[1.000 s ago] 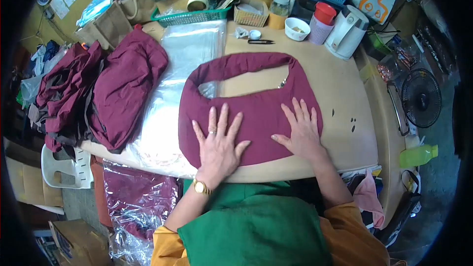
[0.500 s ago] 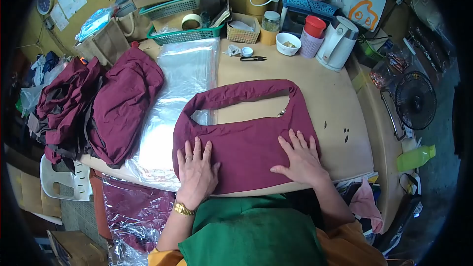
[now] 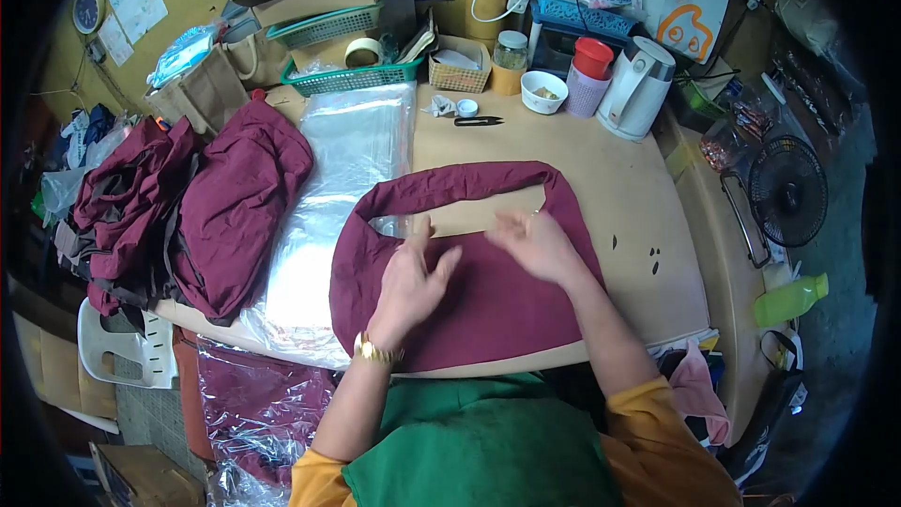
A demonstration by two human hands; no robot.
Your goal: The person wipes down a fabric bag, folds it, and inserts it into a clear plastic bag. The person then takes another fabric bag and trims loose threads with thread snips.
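Observation:
A maroon fabric shoulder bag (image 3: 488, 310) lies flat on the table in front of me, its wide strap (image 3: 460, 180) looped away from me. My left hand (image 3: 411, 280) is over the left part of the bag body, with its thumb held apart and its fingertips blurred near the top edge. Close to the right end of that edge is my right hand (image 3: 537, 246), fingers apart and slightly blurred. Neither hand visibly grips anything. Part of the bag's top edge is hidden behind the right hand.
Clear plastic bags (image 3: 328, 197) are stacked left of the bag, beside a pile of maroon bags (image 3: 239, 207). Black thread snips (image 3: 479, 121), a white bowl (image 3: 544, 92), an electric kettle (image 3: 638, 89) and a green basket (image 3: 352, 80) stand at the back.
Both hands have lifted from lying flat on the bag and moved inward and up toward its top edge. The strap has sunk slightly and the bag's right side has drawn inward.

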